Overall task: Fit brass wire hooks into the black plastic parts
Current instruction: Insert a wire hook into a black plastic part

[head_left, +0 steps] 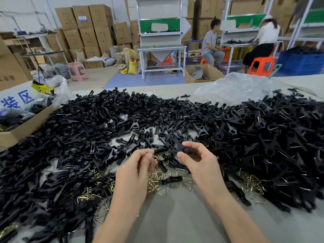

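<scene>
Left hand (136, 165) pinches a brass hook (155, 159); right hand (198, 159) grips a black part (181, 148). Sign (16, 100) at left, blue print: 装区.

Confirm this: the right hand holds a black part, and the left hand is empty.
Not empty: in the head view the left hand pinches a brass hook. The right hand does hold a black part.

only thing i can actually read is the big blue 装区 on the white sheet (16, 100) far left, carton labels (82, 18) are too blurry
</scene>
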{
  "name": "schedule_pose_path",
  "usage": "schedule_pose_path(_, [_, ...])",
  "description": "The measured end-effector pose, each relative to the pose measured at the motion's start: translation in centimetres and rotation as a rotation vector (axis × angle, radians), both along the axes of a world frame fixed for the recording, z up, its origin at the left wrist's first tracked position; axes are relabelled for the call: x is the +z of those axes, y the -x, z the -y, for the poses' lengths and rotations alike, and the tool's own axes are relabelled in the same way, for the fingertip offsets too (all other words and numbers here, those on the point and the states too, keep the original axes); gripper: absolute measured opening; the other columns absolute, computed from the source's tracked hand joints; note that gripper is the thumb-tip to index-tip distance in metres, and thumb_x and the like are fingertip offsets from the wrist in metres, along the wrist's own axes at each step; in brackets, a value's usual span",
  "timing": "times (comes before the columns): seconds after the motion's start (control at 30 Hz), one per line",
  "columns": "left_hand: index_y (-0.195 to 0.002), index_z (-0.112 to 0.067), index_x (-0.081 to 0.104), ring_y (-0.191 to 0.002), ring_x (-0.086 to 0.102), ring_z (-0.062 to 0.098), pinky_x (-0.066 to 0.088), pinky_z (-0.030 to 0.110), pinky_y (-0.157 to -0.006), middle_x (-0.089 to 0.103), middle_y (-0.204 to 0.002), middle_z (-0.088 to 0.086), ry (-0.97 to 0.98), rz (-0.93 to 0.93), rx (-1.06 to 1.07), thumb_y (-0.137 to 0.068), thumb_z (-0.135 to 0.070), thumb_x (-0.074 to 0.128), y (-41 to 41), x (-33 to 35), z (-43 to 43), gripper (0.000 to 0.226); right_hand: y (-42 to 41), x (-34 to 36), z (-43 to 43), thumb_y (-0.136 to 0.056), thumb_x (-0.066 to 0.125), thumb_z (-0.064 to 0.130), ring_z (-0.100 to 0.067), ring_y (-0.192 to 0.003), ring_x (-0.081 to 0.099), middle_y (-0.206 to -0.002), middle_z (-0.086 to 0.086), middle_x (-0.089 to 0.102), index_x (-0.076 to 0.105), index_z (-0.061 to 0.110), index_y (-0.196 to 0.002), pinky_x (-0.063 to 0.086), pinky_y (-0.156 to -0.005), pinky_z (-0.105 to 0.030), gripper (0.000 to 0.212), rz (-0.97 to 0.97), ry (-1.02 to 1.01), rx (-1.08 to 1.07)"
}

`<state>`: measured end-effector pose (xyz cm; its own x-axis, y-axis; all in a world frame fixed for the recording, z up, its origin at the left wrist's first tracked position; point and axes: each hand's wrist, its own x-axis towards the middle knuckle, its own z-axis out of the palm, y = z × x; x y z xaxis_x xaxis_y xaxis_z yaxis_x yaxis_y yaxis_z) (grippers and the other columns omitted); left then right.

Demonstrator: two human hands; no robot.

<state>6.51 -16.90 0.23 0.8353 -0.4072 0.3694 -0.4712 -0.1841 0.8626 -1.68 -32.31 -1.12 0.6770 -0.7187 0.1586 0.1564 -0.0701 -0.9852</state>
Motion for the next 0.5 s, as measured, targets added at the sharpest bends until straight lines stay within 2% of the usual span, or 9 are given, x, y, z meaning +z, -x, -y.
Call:
schedule_pose_path(0.17, [-0.093, -0.038, 0.064, -0.08, 0.068, -0.001, 0.048, 0.017, -0.074, 0.072, -0.082, -0.023, -0.04, 0.023, 0.004, -0.1, -0.028, 0.058, -0.03, -0.11, 0.07, 0.014, 0.08, 0.08, -0.07, -0.085, 0.08, 0.016, -0.015, -0.093, 0.071, -0.094, 0.007, 0.074, 0.071, 0.043, -0.097, 0.056, -0.088, -0.028, 0.031, 0.002, 0.004, 0.012])
schedule_pose_path(0.27, [-0.09, -0.04, 0.064, -0.081, 0.062, -0.005, 0.042, 0.007, -0.071, 0.067, -0.09, -0.024, -0.091, 0.072, -0.014, -0.099, -0.028, 0.059, -0.08, -0.09, -0.08, 0.015, 0.15, 0.15, -0.14, -0.085, 0.08, 0.017, -0.015, -0.092, 0.072, -0.094, 0.009, 0.074, 0.071, 0.041, -0.098, 0.055, -0.088, -0.027, 0.029, -0.001, 0.006, 0.017])
schedule_pose_path(0.33, [-0.089, -0.041, 0.065, -0.09, 0.059, -0.003, 0.04, 0.005, -0.075, 0.058, -0.098, -0.024, -0.116, 0.085, -0.037, -0.098, -0.027, 0.061, -0.14, -0.11, -0.09, 0.017, 0.2, 0.16, -0.17, -0.085, 0.08, 0.017, -0.014, -0.092, 0.072, -0.094, 0.01, 0.074, 0.071, 0.037, -0.1, 0.055, -0.086, -0.026, 0.026, -0.006, 0.008, 0.018])
schedule_pose_path(0.37, [-0.089, -0.041, 0.065, -0.089, 0.058, -0.003, 0.04, 0.006, -0.075, 0.057, -0.096, -0.024, -0.109, 0.075, -0.033, -0.098, -0.027, 0.061, -0.15, -0.09, -0.09, 0.017, 0.23, 0.22, -0.2, -0.086, 0.08, 0.017, -0.014, -0.092, 0.072, -0.094, 0.01, 0.074, 0.071, 0.036, -0.1, 0.055, -0.085, -0.024, 0.026, -0.006, 0.008, 0.019])
schedule_pose_path(0.43, [-0.088, -0.039, 0.066, -0.074, 0.059, -0.001, 0.042, 0.009, -0.067, 0.063, -0.084, -0.022, -0.056, 0.022, -0.021, -0.098, -0.027, 0.061, -0.27, -0.05, -0.13, 0.016, 0.32, 0.42, -0.3, -0.086, 0.08, 0.015, -0.013, -0.091, 0.071, -0.093, 0.009, 0.074, 0.071, 0.034, -0.101, 0.054, -0.081, -0.019, 0.026, -0.003, 0.004, 0.023])
schedule_pose_path(0.5, [-0.089, -0.035, 0.068, -0.066, 0.06, 0.007, 0.048, 0.016, -0.063, 0.069, -0.076, -0.011, 0.032, -0.083, -0.032, -0.098, -0.026, 0.061, -0.4, 0.15, -0.09, 0.014, 0.4, 0.6, -0.41, -0.086, 0.079, 0.014, -0.013, -0.089, 0.071, -0.092, 0.011, 0.074, 0.07, 0.033, -0.102, 0.052, -0.077, -0.014, 0.026, -0.001, 0.001, 0.039])
